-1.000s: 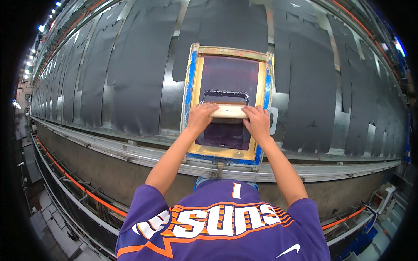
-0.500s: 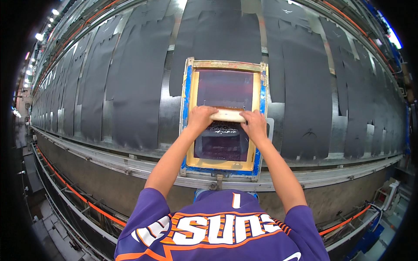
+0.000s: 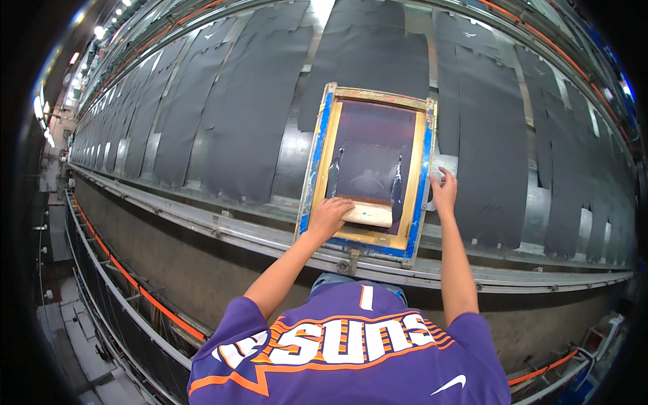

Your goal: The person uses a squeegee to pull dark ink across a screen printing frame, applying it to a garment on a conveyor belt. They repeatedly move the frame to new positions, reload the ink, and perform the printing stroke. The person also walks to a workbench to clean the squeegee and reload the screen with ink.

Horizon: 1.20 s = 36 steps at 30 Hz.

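A screen-printing frame (image 3: 422,145) with blue-taped sides and a yellowish inner border lies over dark fabric on the long table. Inside it, a squeegee (image 3: 370,214) with a pale wooden grip rests low on the purplish mesh (image 3: 374,128). My left hand (image 3: 329,217) is closed around the squeegee's left end. Two dark, wet ink streaks run up the mesh from near its ends. Off the squeegee, my right hand (image 3: 443,191) is beside the frame's right edge, thumb and fingers apart. Whether its fingertips touch the frame is unclear.
Dark fabric panels (image 3: 246,135) lie in rows along the metal table, with bare shiny strips between them. A metal rail (image 3: 202,226) runs along the near edge, and a small clamp (image 3: 351,262) sits below the frame. An orange line (image 3: 128,273) follows the lower structure.
The squeegee has come toward me, down the mesh. My right hand has let go of it and moved right, outside the frame. My left hand still holds it. The view has shifted and tilted.
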{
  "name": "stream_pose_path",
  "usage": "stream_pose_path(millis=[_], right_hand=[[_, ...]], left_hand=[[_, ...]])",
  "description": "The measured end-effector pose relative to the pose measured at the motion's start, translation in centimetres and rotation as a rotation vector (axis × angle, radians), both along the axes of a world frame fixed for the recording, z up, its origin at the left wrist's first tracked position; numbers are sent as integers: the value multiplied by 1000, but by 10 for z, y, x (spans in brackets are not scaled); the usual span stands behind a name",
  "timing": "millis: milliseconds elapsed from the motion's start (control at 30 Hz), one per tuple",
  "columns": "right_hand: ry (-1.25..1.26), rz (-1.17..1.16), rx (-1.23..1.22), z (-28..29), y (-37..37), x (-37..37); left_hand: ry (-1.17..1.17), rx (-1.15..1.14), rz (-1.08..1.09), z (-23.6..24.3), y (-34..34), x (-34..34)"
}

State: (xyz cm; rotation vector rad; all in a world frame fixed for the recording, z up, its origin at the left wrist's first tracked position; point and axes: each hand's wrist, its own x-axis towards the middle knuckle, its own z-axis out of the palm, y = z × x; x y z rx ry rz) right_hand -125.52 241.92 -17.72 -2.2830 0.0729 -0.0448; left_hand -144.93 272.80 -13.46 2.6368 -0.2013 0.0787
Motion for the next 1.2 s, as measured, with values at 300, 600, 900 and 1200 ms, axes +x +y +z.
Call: stream_pose_path(millis=[300,600,900,1200], right_hand=[[-68,-164,-16,27,49,0],[-228,-105,185,14,253,-48],[-147,-91,257,9,447,-109],[-47,-74,119,-8,461,-115]], left_hand=[[-69,-23,29,-12,7,-54],[-17,1,107,13,196,-104],[-27,99,87,7,394,-153],[-70,223,-95,-6,428,-179]])
